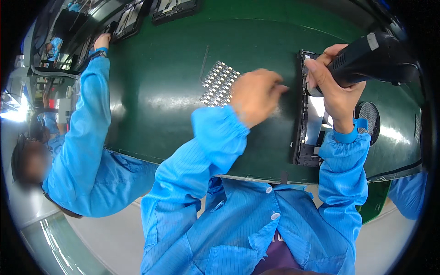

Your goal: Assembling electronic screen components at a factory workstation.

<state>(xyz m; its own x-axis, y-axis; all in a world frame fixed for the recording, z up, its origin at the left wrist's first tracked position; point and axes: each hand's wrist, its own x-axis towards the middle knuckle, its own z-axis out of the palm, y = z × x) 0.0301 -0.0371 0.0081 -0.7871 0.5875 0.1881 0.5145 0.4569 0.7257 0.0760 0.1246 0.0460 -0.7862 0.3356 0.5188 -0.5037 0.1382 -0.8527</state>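
Note:
My right hand (339,89) is wrapped round a black handheld power tool (376,59) with vent slots. The tool's narrow end points down at the upper part of an opened black tablet-like device (300,137), which lies on the green table with pale panels showing inside. To the left of the device, my left hand (256,96) hovers with its fingers drawn together. Whatever its fingertips may hold is too small to make out. Partly behind that hand lies a sheet with rows of small black-and-white parts (217,82).
Right of the device, a round mesh-like disc (369,117) sits partly behind my wrist. A thin dark strip (204,64) lies beside the sheet. More opened devices (174,10) line the far edge. At the left, a co-worker's arm (94,91) reaches over the table (156,105).

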